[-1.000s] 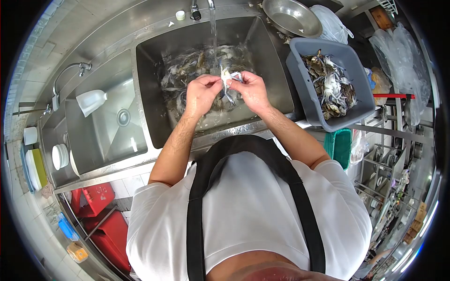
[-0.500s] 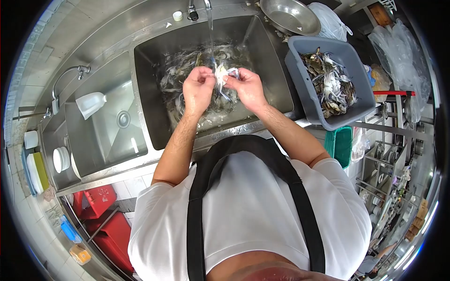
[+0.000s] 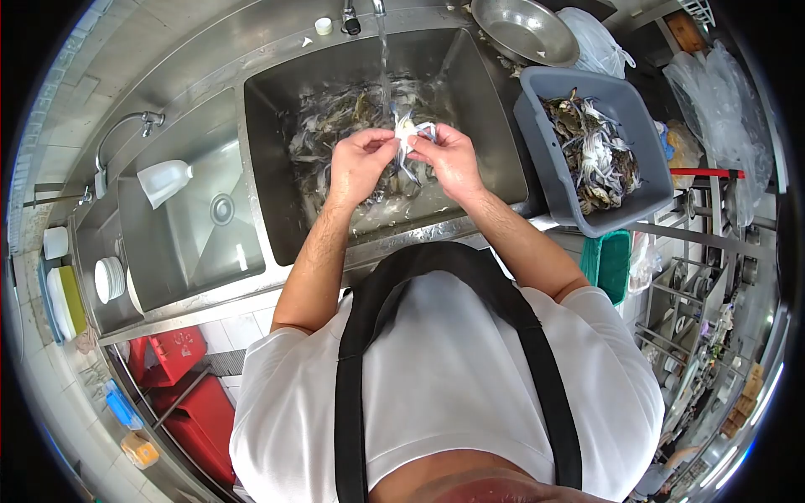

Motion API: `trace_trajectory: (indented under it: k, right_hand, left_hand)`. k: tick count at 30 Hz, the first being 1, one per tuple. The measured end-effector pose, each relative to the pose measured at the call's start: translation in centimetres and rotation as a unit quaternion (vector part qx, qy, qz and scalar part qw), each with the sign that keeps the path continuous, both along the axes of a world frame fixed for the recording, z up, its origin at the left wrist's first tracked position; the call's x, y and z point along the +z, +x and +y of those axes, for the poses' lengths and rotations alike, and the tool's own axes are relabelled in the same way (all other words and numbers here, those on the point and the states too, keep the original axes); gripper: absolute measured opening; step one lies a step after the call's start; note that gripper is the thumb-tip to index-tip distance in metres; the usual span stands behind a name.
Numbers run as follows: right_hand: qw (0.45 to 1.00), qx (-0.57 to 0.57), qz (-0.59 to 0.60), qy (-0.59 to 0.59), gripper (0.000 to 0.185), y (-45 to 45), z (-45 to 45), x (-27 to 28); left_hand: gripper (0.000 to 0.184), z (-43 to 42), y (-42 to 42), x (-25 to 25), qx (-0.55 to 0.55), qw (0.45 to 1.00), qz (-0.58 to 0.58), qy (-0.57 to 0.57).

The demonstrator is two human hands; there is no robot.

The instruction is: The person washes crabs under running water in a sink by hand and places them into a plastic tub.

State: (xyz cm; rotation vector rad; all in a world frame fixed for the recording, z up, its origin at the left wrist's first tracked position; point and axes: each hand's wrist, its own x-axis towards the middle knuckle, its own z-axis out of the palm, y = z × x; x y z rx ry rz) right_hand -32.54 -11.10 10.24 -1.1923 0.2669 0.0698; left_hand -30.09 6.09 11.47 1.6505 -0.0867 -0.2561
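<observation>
A crab (image 3: pixel 406 132), pale belly showing and bluish legs dangling, is held up over the sink between both hands. My right hand (image 3: pixel 454 164) pinches its right side with thumb and fingers. My left hand (image 3: pixel 362 164) is closed, fingertips and thumb against the crab's left edge. Beneath them, the deep steel sink (image 3: pixel 277 210) contains water and a heap of crabs (image 3: pixel 335 113). Water runs from the tap (image 3: pixel 379 7) just behind the held crab.
To the right stands a grey tub (image 3: pixel 545 180) with more crabs (image 3: pixel 597 155). A metal bowl (image 3: pixel 528 32) sits behind it. The left basin (image 3: pixel 180 235) holds a white plastic scoop (image 3: pixel 164 182). A green bin (image 3: pixel 605 264) is below the tub; red bins (image 3: pixel 197 427) stand lower left.
My left hand has moved in from slightly apart to touch the crab. The crab is turned a little, and the whole view has shifted slightly.
</observation>
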Motion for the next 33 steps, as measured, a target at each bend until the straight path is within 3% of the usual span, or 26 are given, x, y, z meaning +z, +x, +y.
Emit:
trace_trajectory:
  k: [5,14,22,31,33]
  right_hand:
    - [0.994,0.018,-0.041,-0.101,0.012,-0.3,-0.2,-0.4]
    - [0.986,0.031,-0.051,-0.155,0.009,-0.4,-0.4,-0.8]
    - [0.990,0.033,-0.030,-0.134,0.010,-0.7,-0.3,1.1]
    - [0.987,0.042,-0.037,-0.150,0.011,-0.8,-0.5,-1.6]
    - [0.990,0.044,-0.038,-0.129,0.011,-0.8,-0.4,-1.7]
  left_hand:
    - [0.022,0.1,0.4,0.4,-0.014,0.999,0.027,0.019]
    - [0.023,0.1,0.6,-0.5,-0.012,1.000,0.009,-0.013]
    - [0.023,-0.1,1.1,-0.7,-0.027,0.998,0.051,-0.027]
    - [0.022,-1.5,0.1,-1.2,0.048,0.991,0.002,0.123]
    - [0.021,-1.2,0.3,-1.6,0.043,0.995,0.008,0.093]
